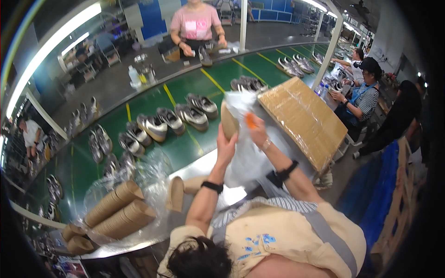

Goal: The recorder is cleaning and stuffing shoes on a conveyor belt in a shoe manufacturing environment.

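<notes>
My left hand [226,144] grips a brown cardboard shoe insert [229,119], held upright over the near edge of the conveyor. Close beside it on the right is my right hand [258,133], its fingers closed around a small orange item [251,121] too blurred to name. Whitish translucent plastic wrap [241,101] lies against the insert's top and hangs below between my hands. Whether my right fingers also pinch the wrap is unclear. Loose brown inserts [175,193] rest on the metal ledge left of my forearms.
Pairs of grey-and-white sneakers [152,127] line the green conveyor [178,150]. Stacked cardboard inserts [121,217] lie in clear plastic at the lower left. A taped cardboard box [303,121] stands at my right. Across the belt, a person in pink [197,25] handles a shoe; others sit farther right.
</notes>
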{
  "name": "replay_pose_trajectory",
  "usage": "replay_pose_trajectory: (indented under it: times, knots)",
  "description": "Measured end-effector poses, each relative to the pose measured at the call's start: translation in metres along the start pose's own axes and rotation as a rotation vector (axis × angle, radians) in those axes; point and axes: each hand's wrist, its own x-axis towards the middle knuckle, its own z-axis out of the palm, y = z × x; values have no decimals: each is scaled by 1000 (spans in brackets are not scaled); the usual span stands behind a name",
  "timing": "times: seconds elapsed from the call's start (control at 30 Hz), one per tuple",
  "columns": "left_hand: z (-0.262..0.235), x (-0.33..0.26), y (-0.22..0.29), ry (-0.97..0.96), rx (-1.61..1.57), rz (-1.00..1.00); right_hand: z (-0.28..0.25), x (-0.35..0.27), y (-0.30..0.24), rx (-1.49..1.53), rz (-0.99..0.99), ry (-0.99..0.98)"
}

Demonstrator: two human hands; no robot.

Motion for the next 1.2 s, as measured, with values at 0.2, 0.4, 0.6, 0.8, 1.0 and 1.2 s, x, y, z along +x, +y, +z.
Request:
replay_pose_trajectory:
  times: [0.2, 0.4, 0.6, 0.8, 1.0, 1.2]
  knots:
    - [-18, 53, 62, -199, 2, 192, 43, 87, -97, -615, -917, -237]
    - [-42, 70, 136, -222, -380, 137, 43, 126, -108, 49, -335, -131]
    - [-123, 59, 153, -9, -529, 223, 37, 87, -143, 904, -44, -289]
    - [-85, 47, 131, 31, -165, 204, 98, 81, -122, 570, -346, -397]
    - [-82, 45, 61, 141, 908, 595, 92, 87, -144, 110, -105, -676]
    - [-80, 22, 108, -1193, 988, 305, 88, 121, -176, -1026, -854, -235]
